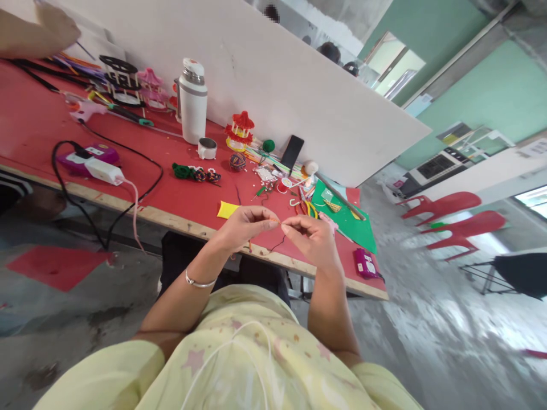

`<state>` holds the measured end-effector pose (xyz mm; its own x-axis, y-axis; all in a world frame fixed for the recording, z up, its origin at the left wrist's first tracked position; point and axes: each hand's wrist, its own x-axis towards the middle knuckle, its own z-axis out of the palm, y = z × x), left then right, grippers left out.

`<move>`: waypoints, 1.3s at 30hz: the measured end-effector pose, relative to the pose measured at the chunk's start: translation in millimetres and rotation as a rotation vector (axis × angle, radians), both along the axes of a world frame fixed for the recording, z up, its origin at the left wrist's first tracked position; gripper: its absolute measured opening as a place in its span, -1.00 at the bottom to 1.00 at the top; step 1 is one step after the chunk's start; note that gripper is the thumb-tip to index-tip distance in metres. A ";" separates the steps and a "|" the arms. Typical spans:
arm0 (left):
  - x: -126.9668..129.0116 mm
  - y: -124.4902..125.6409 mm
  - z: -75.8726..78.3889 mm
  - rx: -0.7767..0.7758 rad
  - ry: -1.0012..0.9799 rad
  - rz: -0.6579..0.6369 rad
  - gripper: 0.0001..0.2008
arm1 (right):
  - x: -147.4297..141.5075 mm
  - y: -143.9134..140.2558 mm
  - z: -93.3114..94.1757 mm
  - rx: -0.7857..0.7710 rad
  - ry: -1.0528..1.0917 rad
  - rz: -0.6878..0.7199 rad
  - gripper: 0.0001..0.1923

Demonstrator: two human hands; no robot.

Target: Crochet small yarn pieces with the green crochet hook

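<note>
My left hand (245, 225) pinches a small orange piece (276, 220) at its fingertips, just above the front edge of the red table (38, 125). Facing it, my right hand (314, 236) pinches a thin dark thread (280, 244) that hangs down between the two hands. The fingertips of both hands nearly touch. A yellow felt piece (226, 209) lies just beyond my left hand, and a green felt sheet (354, 225) lies beyond my right hand.
A white flask (192, 99), a metal cup (207, 148), red pagoda models (240, 130), a yarn ball (237, 162), a phone (292, 151), a power strip (96, 165) with cables, and a pink case (364, 263) sit on the table. Another person's arm (38, 31) is at the far left. Red chairs (453, 219) stand at right.
</note>
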<state>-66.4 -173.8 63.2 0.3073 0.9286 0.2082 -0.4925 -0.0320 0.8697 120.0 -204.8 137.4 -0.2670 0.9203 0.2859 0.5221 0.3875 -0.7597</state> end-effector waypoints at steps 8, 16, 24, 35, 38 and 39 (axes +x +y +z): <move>-0.5 0.7 -1.7 0.024 0.013 -0.006 -0.72 | -0.8 0.0 -0.9 -0.011 0.013 -0.010 -0.84; -1.3 -0.9 -0.3 0.046 0.025 -0.010 -0.73 | -1.7 -0.1 -1.3 -0.006 0.033 -0.031 -0.82; -0.9 -2.3 2.3 0.036 0.015 -0.019 -0.74 | -0.4 0.7 -4.2 -0.002 0.042 -0.042 -0.81; 0.3 -2.6 3.1 0.001 -0.003 -0.025 -0.75 | -0.4 2.4 -7.6 0.004 0.052 -0.057 -0.79; 0.9 -3.1 3.9 0.003 -0.012 -0.032 -0.77 | -0.1 3.0 -8.4 0.013 0.049 -0.058 -0.79; 1.1 -3.2 4.0 0.006 -0.010 -0.031 -0.78 | 0.1 3.1 -8.5 0.014 0.049 -0.058 -0.79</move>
